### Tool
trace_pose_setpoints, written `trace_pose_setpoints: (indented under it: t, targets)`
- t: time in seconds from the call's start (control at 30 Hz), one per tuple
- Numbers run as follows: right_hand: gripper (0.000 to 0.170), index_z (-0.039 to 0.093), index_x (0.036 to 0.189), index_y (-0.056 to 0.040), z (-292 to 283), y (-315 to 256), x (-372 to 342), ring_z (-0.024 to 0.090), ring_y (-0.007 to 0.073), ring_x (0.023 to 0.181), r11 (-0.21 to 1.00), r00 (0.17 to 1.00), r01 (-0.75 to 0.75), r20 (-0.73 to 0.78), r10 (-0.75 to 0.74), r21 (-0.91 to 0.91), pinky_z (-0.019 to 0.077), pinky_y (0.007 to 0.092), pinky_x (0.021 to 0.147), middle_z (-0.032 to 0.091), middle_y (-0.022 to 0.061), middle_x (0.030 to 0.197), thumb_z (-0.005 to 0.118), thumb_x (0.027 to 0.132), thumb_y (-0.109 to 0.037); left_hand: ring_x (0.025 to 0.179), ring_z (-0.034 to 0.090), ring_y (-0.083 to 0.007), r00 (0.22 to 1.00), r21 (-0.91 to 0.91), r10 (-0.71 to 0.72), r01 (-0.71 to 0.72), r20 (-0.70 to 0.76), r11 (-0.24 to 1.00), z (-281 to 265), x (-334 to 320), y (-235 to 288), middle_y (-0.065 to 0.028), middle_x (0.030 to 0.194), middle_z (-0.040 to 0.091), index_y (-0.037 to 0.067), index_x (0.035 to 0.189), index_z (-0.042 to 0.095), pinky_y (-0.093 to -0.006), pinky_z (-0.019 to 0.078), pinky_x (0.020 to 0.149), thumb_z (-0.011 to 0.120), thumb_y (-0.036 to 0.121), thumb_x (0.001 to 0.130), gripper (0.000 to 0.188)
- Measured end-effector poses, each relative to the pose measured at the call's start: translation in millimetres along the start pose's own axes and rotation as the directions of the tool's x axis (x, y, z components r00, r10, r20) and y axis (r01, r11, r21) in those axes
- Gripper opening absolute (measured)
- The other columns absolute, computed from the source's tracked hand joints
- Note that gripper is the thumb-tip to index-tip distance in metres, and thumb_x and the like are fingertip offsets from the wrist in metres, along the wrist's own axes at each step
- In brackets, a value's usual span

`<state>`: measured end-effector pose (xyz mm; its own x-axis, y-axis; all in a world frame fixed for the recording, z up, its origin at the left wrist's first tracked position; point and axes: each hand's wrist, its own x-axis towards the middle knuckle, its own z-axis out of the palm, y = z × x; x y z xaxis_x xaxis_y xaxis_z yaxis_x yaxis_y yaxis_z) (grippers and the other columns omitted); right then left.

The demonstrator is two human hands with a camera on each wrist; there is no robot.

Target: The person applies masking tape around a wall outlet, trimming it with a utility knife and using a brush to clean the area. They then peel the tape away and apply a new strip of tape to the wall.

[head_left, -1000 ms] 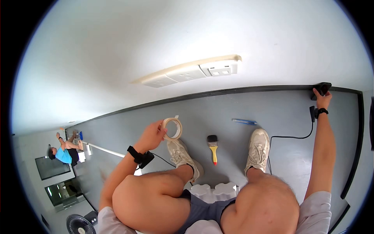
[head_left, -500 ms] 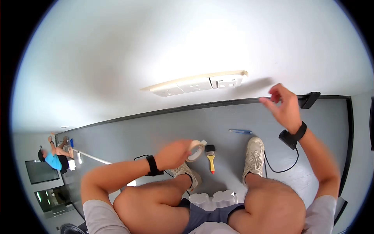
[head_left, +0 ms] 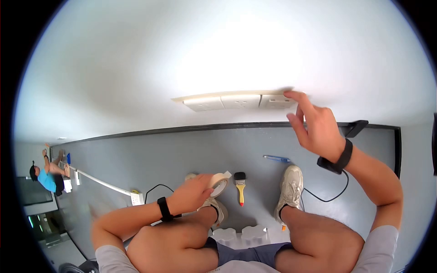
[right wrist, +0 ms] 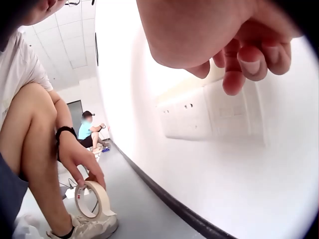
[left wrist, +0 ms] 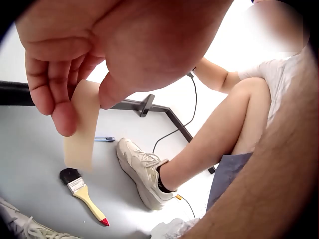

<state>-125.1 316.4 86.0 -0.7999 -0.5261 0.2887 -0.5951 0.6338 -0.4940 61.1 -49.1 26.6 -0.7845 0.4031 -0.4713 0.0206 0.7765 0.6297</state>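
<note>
My left hand [head_left: 193, 194] grips a roll of masking tape [left wrist: 82, 129] between thumb and fingers, above the left shoe, with a short loose end sticking out. On the white wall is a socket panel [head_left: 240, 102] with several outlets. A cream strip of masking tape [head_left: 214, 94] runs along its upper edge. My right hand [head_left: 321, 129] reaches to the panel's right end. Its index fingertip is right at the upper right corner of the panel, the thumb apart from it and the other fingers loosely bent.
Between the shoes lies a paintbrush [head_left: 241, 192] with a yellow handle; a blue utility knife [head_left: 276, 158] lies nearer the wall. A black block-like object [head_left: 356, 128] stands against the dark skirting [head_left: 218, 127]. Another person [head_left: 48, 177] sits far left beside a white power strip [head_left: 136, 199].
My right hand has let go of the black object by the skirting and moved left to the panel's corner. My left hand has shifted slightly right and down with the tape.
</note>
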Motion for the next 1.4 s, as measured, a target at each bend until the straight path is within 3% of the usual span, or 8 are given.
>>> trace_pose_setpoints:
  t: [0.2,0.4,0.53,0.63,0.83,1.0,1.23,1.4]
  targets:
    - [0.026,0.067,0.127,-0.0117,1.9,26.1,-13.6,0.063,0.0307,0.055,0.998,0.988,-0.061,-0.142,0.059,-0.009,0.0478,0.0421,0.052,0.064,0.0096,0.065,0.069,0.101,-0.006,0.105,0.068,-0.0456,0.999,0.037,-0.004,0.005,-0.038,0.999,9.9,14.2,2.9,-0.0238,0.116,0.071,0.001,0.14,0.062,-0.0504,0.0557,0.09,0.071,0.018,0.102,0.042]
    - [0.022,0.071,0.121,-0.0091,-8.9,32.1,-30.7,0.065,0.0306,0.057,0.976,0.949,-0.203,-0.231,0.216,0.082,0.0499,0.0409,0.053,0.068,0.0112,0.07,0.071,0.1,-0.006,0.107,0.07,-0.0478,0.997,0.102,0.02,-0.028,0.077,0.994,15.4,26.6,11.2,-0.0253,0.13,0.068,0.002,0.148,0.056,-0.0525,0.0581,0.09,0.069,0.022,0.105,0.049]
    - [0.023,0.07,0.122,-0.0093,-1.8,22.9,-24.0,0.067,0.0324,0.061,0.992,0.969,-0.026,-0.242,0.055,0.125,0.0518,0.0418,0.056,0.07,0.0125,0.074,0.071,0.1,-0.007,0.107,0.07,-0.0479,0.994,0.119,0.071,-0.08,0.086,0.99,17.5,29.3,15.2,-0.0252,0.129,0.068,0.002,0.148,0.056,-0.0519,0.058,0.09,0.07,0.021,0.104,0.049]
    - [0.018,0.07,0.118,-0.0093,5.0,31.5,-15.6,0.068,0.0326,0.062,0.978,0.978,-0.091,-0.166,0.122,0.186,0.0525,0.042,0.059,0.072,0.0121,0.076,0.07,0.101,-0.007,0.105,0.069,-0.0455,0.993,0.114,0.098,-0.105,0.068,0.988,19.6,32.6,15.4,-0.0238,0.126,0.069,0.002,0.147,0.057,-0.051,0.0571,0.089,0.071,0.02,0.104,0.049]
    - [0.009,0.071,0.111,-0.0085,10.5,38.7,-31.5,0.069,0.0338,0.065,0.964,0.901,-0.199,-0.353,0.251,0.176,0.0534,0.0427,0.06,0.074,0.0121,0.08,0.07,0.102,-0.009,0.11,0.07,-0.0476,0.996,0.066,0.036,-0.042,0.085,0.997,12.5,38.3,27.2,-0.0272,0.13,0.069,0.0,0.148,0.056,-0.0522,0.0576,0.094,0.069,0.019,0.104,0.05]
    - [0.017,0.076,0.117,-0.0077,18.0,30.9,-23.6,0.064,0.0251,0.056,0.99,0.902,0.009,-0.428,0.053,0.142,0.0516,0.0351,0.055,0.074,0.0121,0.079,0.075,0.1,-0.006,0.111,0.07,-0.0471,0.997,0.054,0.01,-0.014,0.075,0.998,13.5,40.8,23.0,-0.0266,0.131,0.07,0.0,0.147,0.057,-0.0522,0.0576,0.094,0.069,0.018,0.104,0.048]
    - [0.023,0.075,0.121,-0.0079,29.8,32.2,-22.7,0.066,0.0257,0.058,0.999,0.896,0.006,-0.444,0.016,0.048,0.052,0.0359,0.055,0.075,0.0115,0.082,0.074,0.099,-0.004,0.102,0.072,-0.0428,0.999,-0.069,0.017,-0.014,0.038,0.998,12.5,44.2,16.9,-0.0261,0.125,0.071,-0.002,0.147,0.058,-0.0472,0.059,0.089,0.069,0.016,0.105,0.047]
    - [0.036,0.064,0.135,-0.0105,27.5,29.0,-19.2,0.07,0.0326,0.064,0.999,0.96,-0.023,-0.278,0.032,0.036,0.0532,0.0422,0.054,0.077,0.0095,0.09,0.072,0.1,-0.01,0.096,0.073,-0.0369,0.998,-0.042,0.054,-0.054,0.01,0.998,13.9,43.1,7.2,-0.0238,0.122,0.072,-0.002,0.147,0.058,-0.0436,0.0594,0.087,0.071,0.016,0.106,0.047]
